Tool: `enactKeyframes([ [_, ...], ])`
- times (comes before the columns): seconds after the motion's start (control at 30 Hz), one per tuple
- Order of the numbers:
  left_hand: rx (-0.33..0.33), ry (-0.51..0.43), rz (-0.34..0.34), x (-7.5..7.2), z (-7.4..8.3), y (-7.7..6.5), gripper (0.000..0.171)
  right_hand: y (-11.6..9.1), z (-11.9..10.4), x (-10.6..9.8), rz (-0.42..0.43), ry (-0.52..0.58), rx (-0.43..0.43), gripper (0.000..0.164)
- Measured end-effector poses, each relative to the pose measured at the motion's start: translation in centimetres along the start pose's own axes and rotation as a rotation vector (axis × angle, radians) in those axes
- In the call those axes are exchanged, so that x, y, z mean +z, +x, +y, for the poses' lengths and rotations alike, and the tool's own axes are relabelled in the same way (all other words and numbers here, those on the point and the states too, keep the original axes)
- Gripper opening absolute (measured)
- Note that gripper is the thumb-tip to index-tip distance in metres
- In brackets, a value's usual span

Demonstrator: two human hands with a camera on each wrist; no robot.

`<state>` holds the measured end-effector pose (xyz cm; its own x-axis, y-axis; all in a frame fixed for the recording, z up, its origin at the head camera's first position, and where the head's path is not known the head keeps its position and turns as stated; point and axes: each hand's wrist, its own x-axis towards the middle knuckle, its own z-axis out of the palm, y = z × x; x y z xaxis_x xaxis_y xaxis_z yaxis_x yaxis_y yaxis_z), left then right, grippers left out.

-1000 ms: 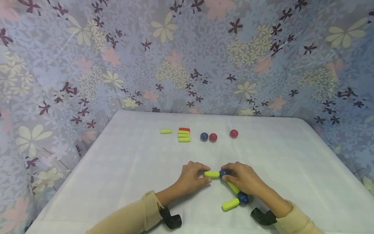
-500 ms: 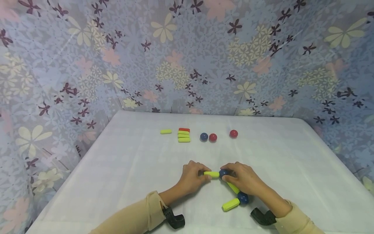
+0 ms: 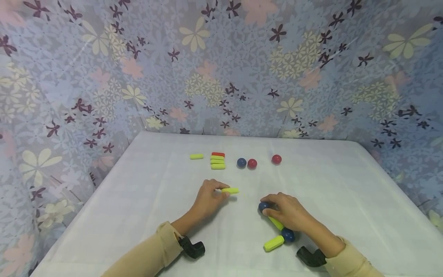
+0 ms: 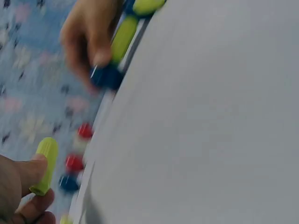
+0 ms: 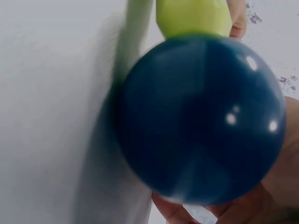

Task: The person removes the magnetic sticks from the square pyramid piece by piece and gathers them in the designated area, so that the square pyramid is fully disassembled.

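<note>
In the head view my left hand (image 3: 209, 200) pinches a yellow-green stick (image 3: 232, 190) between thumb and fingers, apart from the other pieces. The left wrist view also shows this stick (image 4: 46, 158) in its grip. My right hand (image 3: 288, 211) holds a dark blue ball (image 3: 263, 207) by thumb and fingertips. From that ball a second yellow-green stick (image 3: 276, 223) runs down to another blue ball (image 3: 287, 235), which fills much of the right wrist view. A third stick (image 3: 273, 243) juts out from this lower ball toward the left.
Farther back on the white table (image 3: 166, 184) lie a lone yellow-green stick (image 3: 196, 156) and a row of yellow-green sticks (image 3: 218, 166) with a red stick (image 3: 218, 154) behind. Beside them sit a blue ball (image 3: 241, 162), a red ball (image 3: 252, 163) and another red ball (image 3: 276, 159).
My left hand has drawn its stick away from the upper blue ball, moving left and farther back; stick and ball met before. My right hand stays nearly in place on the ball.
</note>
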<state>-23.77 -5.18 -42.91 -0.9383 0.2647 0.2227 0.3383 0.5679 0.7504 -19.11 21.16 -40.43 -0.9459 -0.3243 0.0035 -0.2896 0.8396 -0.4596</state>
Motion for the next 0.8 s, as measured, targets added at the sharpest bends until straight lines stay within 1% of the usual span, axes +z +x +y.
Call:
enactKeyframes([
  [0.07,-0.026,0.027,0.062,-1.2,-1.3,0.8,0.022,-0.1,0.1,0.0,0.003,-0.002,-0.016,0.033],
  [0.13,-0.074,0.053,0.111,-2.5,-2.7,1.9,0.023,-0.2,0.1,-0.1,0.006,-0.004,-0.026,0.034],
  [0.17,-0.109,0.062,0.127,-3.2,-3.5,2.5,0.024,-0.2,0.1,-0.1,0.007,-0.007,-0.027,0.034],
  [0.27,-0.208,0.092,0.152,-4.9,-5.4,4.4,0.026,-0.2,0.1,-0.1,0.007,-0.007,-0.021,0.034],
  [0.3,-0.231,0.108,0.155,-5.3,-6.0,4.9,0.027,-0.2,0.1,-0.1,0.005,-0.006,-0.015,0.034],
  [0.37,-0.255,0.143,0.156,-6.1,-6.9,5.9,0.028,-0.1,0.0,-0.1,0.000,-0.003,-0.005,0.033],
  [0.53,-0.232,0.238,0.170,-6.9,-8.3,7.7,0.029,-0.1,-0.2,0.1,-0.013,0.006,0.009,0.034],
  [0.8,-0.206,0.303,0.180,-6.7,-9.2,9.2,0.027,-0.1,-0.2,0.2,-0.006,0.007,0.020,0.035],
])
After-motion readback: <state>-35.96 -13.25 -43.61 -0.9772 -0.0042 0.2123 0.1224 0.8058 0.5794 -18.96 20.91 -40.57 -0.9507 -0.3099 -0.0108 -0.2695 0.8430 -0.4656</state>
